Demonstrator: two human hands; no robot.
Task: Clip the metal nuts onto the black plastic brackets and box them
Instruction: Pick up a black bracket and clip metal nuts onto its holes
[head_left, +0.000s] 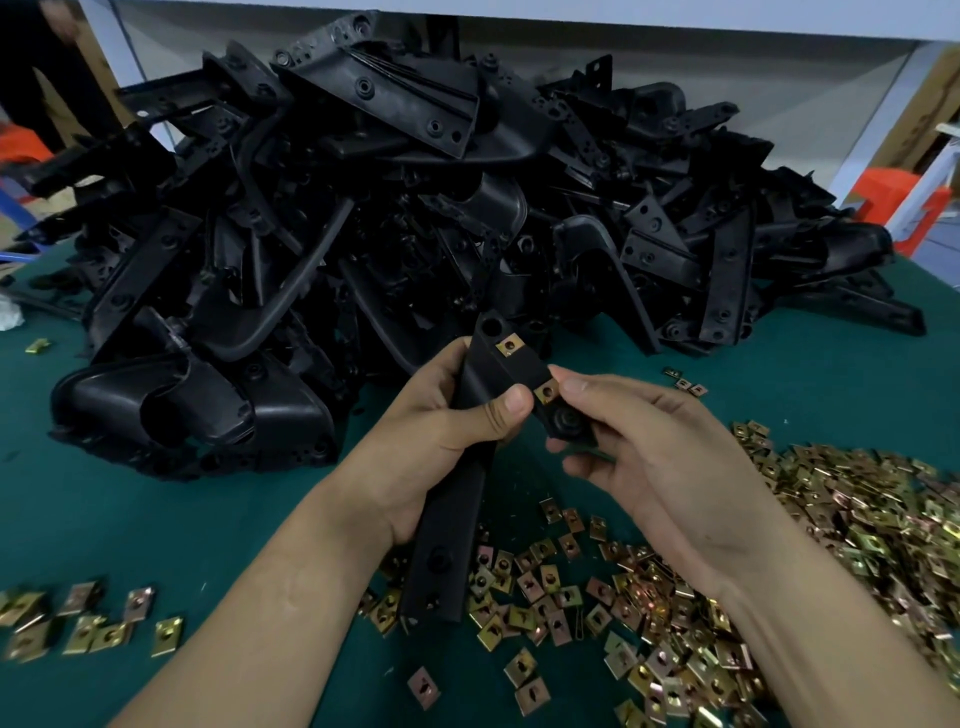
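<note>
Above the nut pile (675, 597), bracket (457, 499) tight in left grip (441, 436), nut (546, 392) in right grip (649, 457).

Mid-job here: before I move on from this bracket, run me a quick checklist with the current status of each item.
1. Left hand grip on held bracket: ok, fingers curled round it.
2. Upper nut clipped on: ok.
3. Lower nut, pinched by right hand, fully seated: cannot tell.
4. Other clip spots filled: cannot tell, hands hide part.
5. Loose nuts supply: ok, heap at right.
6. Box for finished brackets: not ok, none in view.
</note>
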